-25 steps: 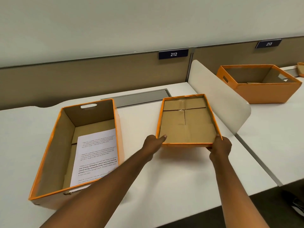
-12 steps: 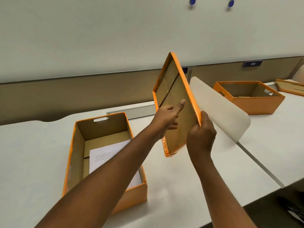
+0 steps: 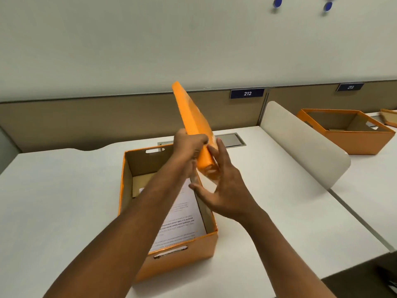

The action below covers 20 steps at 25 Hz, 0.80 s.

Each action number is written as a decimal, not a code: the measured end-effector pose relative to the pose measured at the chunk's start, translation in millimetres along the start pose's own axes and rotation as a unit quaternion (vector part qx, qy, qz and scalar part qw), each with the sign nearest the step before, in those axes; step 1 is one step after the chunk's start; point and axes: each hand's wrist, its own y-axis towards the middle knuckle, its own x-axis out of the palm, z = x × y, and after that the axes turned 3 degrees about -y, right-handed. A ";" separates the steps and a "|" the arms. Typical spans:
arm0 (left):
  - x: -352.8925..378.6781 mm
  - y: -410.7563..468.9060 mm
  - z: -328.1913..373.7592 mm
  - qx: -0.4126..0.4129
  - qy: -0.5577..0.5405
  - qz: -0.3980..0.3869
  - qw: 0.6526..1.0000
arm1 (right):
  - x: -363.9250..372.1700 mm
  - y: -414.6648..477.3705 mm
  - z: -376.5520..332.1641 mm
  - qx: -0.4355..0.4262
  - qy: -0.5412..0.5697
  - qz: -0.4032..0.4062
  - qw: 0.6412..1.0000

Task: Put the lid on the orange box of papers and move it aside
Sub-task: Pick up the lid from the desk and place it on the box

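Note:
The orange box (image 3: 182,257) stands open on the white desk, with printed papers (image 3: 182,214) lying inside. Above its right side the orange lid (image 3: 193,117) is held nearly on edge, its orange outer face turned toward me and tilted up and away. My left hand (image 3: 189,145) grips the lid's near left edge. My right hand (image 3: 225,190) has its fingers spread, with fingertips touching the lid's lower corner. My left forearm hides part of the papers.
A rounded white divider (image 3: 300,145) stands at the desk's right end. Beyond it another open orange box (image 3: 348,134) sits on the neighbouring desk, with a second lid (image 3: 390,119) at the far right. A grey cable hatch (image 3: 229,139) lies behind the box.
The lid rose from the desk, swung left over the box and turned from showing its brown inside to its orange outside. My right hand loosened from a grip to spread fingers.

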 end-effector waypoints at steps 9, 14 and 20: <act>-144.2 -32.5 -31.8 -0.083 -0.152 -0.073 0.982 | -14.3 0.6 59.0 0.455 0.113 -0.040 0.882; -154.3 -58.6 -74.6 -0.015 0.004 0.043 0.999 | 27.3 -15.8 51.6 0.377 0.041 -0.014 0.925; -167.9 -74.5 -115.5 -0.022 0.111 0.092 0.989 | 49.6 -30.5 54.0 0.337 -0.005 -0.023 0.941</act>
